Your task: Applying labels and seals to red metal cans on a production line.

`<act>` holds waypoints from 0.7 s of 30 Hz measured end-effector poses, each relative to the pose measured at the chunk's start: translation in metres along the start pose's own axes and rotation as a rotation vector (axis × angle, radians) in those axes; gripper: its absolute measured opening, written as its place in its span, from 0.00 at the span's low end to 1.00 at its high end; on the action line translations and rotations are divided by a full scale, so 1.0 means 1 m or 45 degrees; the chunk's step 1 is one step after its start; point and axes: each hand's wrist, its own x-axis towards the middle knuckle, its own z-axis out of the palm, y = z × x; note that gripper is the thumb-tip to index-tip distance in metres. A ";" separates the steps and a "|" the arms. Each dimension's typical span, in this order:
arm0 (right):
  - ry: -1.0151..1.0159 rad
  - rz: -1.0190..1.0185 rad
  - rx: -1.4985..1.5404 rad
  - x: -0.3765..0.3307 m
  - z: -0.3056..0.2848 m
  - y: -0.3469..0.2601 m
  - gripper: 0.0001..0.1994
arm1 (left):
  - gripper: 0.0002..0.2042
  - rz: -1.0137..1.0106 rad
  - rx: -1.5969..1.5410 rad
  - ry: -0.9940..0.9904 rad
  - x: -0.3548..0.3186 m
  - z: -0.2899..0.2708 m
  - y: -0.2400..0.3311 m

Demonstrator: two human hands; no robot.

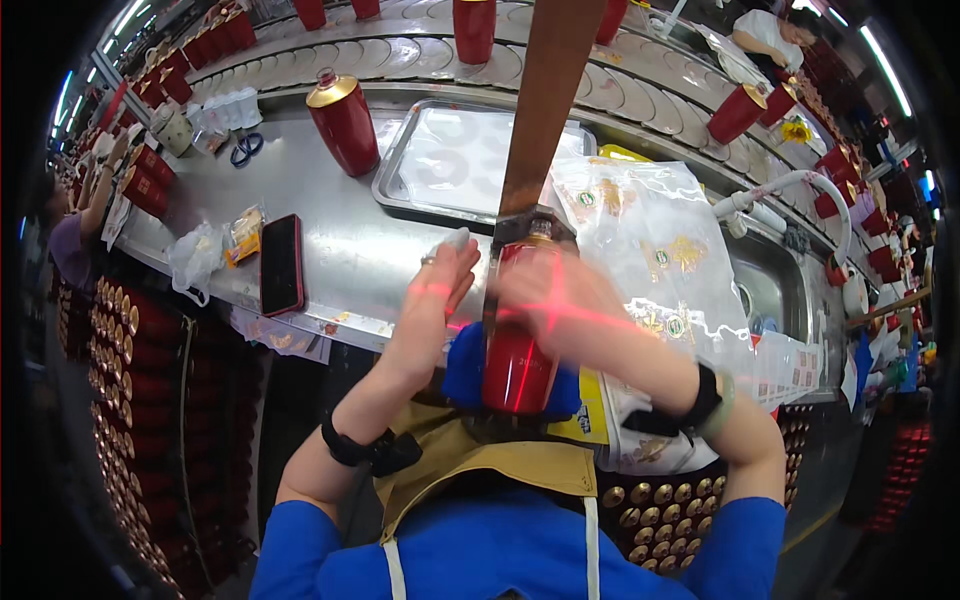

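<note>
A glossy red bottle [519, 372] with a narrow neck lies in a blue holder [463, 368] in front of me, its neck pointing away. Red laser lines cross over it and over my hands. My right hand [565, 300] is laid across the bottle's upper part; its fingers are smeared by motion and partly hidden. Just left of the bottle, my left hand [437, 290] is held with its fingers stretched out and nothing in it. One of its fingertips has a pale cover. Clear sheets with gold designs [660, 255] lie to the right of the bottle.
A brown upright post [545, 100] rises behind the bottle. On the metal bench are a tray [385, 185] with a white sheet, another red bottle [345, 125], a phone [282, 264] and blue scissors [246, 149]. A sink [780, 280] is at right; a conveyor [400, 62] runs behind.
</note>
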 end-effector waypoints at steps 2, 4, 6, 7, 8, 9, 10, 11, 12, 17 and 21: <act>0.299 0.192 -0.265 0.013 -0.013 0.024 0.13 | 0.35 0.044 0.095 -0.006 0.002 -0.004 0.006; 0.456 -0.014 -0.346 0.003 -0.011 0.028 0.13 | 0.34 0.074 0.156 0.043 0.002 -0.010 0.017; 0.522 -0.213 -0.395 -0.012 0.003 0.020 0.14 | 0.33 0.207 0.248 0.049 0.004 -0.021 0.036; 0.395 -0.291 -0.194 -0.029 0.003 0.009 0.15 | 0.33 0.239 0.245 0.032 0.004 -0.026 0.046; 0.353 -0.420 -0.117 -0.046 0.009 -0.007 0.15 | 0.32 0.277 0.298 0.043 0.005 -0.032 0.055; 0.222 -0.416 0.047 -0.049 0.013 -0.010 0.15 | 0.32 0.281 0.343 0.077 0.006 -0.034 0.061; 0.161 -0.529 0.194 -0.058 0.017 -0.019 0.15 | 0.32 0.311 0.343 0.053 0.007 -0.036 0.063; 0.263 -0.323 0.196 -0.054 0.020 -0.010 0.14 | 0.32 0.317 0.339 0.056 0.007 -0.037 0.065; 0.331 -0.132 0.193 -0.052 0.024 -0.004 0.14 | 0.32 0.363 0.344 -0.010 0.005 -0.037 0.064; 0.878 0.223 -0.325 -0.049 -0.020 0.079 0.07 | 0.30 0.351 0.261 -0.069 -0.001 -0.041 0.056; 1.027 -0.026 -0.152 -0.069 -0.113 0.090 0.08 | 0.32 0.266 -0.055 -0.155 0.013 -0.087 0.089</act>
